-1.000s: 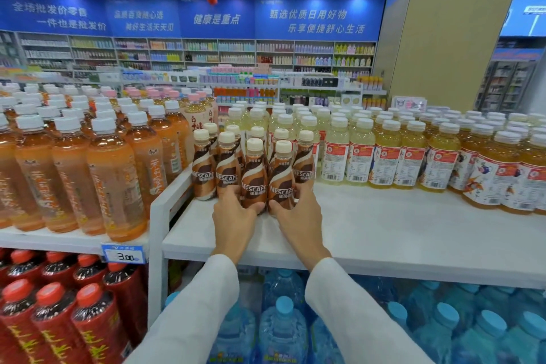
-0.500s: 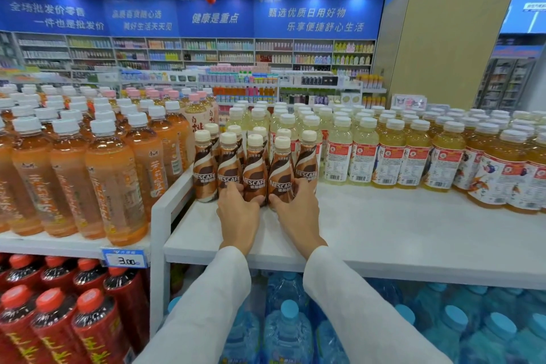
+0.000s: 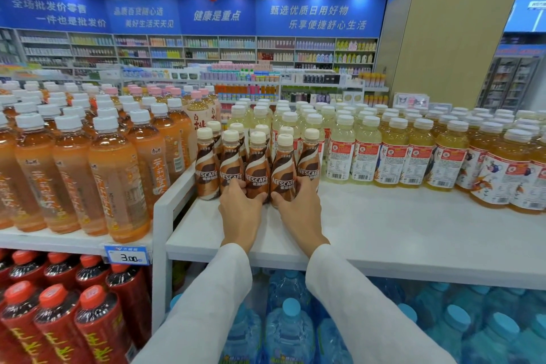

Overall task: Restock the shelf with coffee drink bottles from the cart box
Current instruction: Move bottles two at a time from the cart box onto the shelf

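Hands are gripping two front coffee bottles (image 3: 257, 170) by the left edge of the shelf (image 3: 384, 229): my left hand (image 3: 240, 211) is curling round one, my right hand (image 3: 299, 208) round its neighbour. I am judging it best to be sliding them squarely, bases flat, labels forward. Tea bottles (image 3: 118, 174) are crowding beyond the left edge, juice bottles (image 3: 366, 154) the right.

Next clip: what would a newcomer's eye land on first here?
The left hand and right hand, centre frame, each grip one of the coffee bottles clustered on the white shelf. Tall orange tea bottles stand crowded at left, and yellow juice bottles line the back to the right.
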